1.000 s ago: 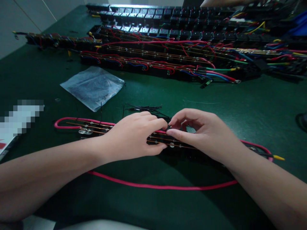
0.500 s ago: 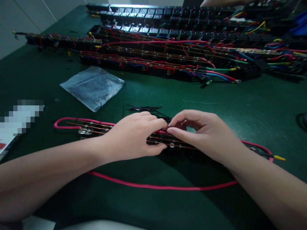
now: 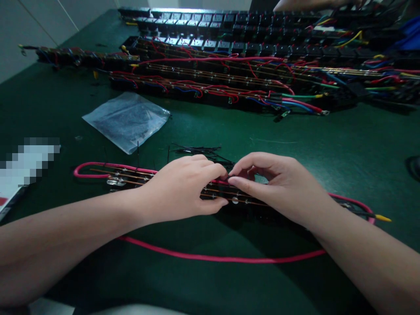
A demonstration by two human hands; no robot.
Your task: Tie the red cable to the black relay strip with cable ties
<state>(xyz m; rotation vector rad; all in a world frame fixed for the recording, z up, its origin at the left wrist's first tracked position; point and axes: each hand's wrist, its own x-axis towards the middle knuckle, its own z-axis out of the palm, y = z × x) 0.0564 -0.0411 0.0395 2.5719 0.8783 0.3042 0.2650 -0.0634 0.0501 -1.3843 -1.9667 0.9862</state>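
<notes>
An open power strip (image 3: pixel 214 192) with copper rails lies across the table in front of me, a thick red cable (image 3: pixel 88 176) running along its far side and looping round toward me. Over its middle, my left hand (image 3: pixel 187 188) grips the strip, thumb on the near side and forefinger at the cable. Close against that forefinger, the thumb and fingertips of my right hand (image 3: pixel 272 177) pinch a black cable tie, mostly hidden by the fingers. Thin cable-tie tails (image 3: pixel 138 151) stick up from the strip's left part. Just behind my hands lies a loose pile of black cable ties (image 3: pixel 197 150).
A clear plastic bag (image 3: pixel 126 120) with dark contents lies behind the strip. Several wired power strips (image 3: pixel 197 83) stretch across the back of the green table (image 3: pixel 210 288). Another person's arm (image 3: pixel 305 4) shows at the top. A blurred-out white item (image 3: pixel 26 166) sits at left.
Almost nothing differs. Both hands keep their places on the strip, with only slight finger movement, and the view has shifted a little.
</notes>
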